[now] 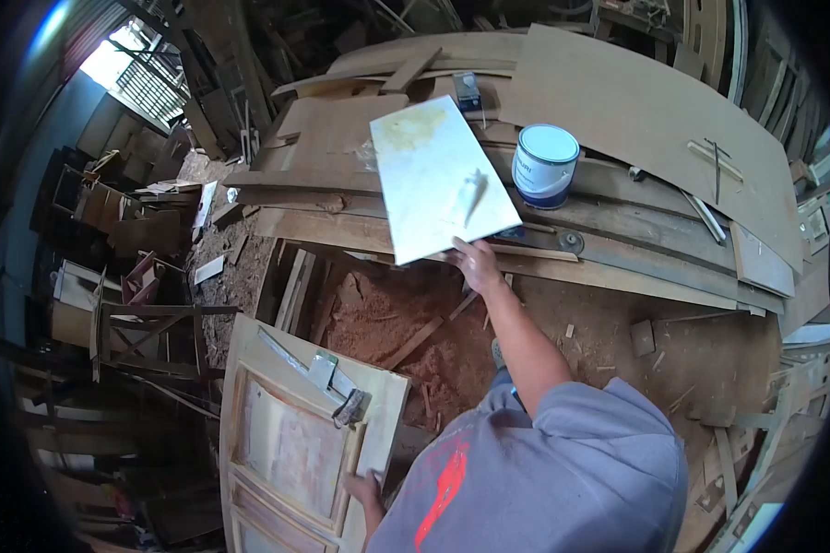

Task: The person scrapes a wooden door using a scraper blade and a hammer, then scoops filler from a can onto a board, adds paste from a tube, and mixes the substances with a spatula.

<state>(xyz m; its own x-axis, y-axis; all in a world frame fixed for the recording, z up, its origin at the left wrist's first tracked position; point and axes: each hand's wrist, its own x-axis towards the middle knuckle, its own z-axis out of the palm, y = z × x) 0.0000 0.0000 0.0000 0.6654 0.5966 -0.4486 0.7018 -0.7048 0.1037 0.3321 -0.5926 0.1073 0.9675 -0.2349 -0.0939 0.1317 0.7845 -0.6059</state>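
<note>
White board (pixel 424 184) and panelled door (pixel 295 447), both touched.
The right hand (pixel 478 265) pinches the board's near edge; the left hand (pixel 366 490) lies half-curled, its grip unclear from here.

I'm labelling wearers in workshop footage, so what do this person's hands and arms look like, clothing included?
Both the right hand and left hand are bare, without gloves. The grey-blue shirt has a short sleeve on the right and a bright red marking; the left sleeve can't be made out.
</note>
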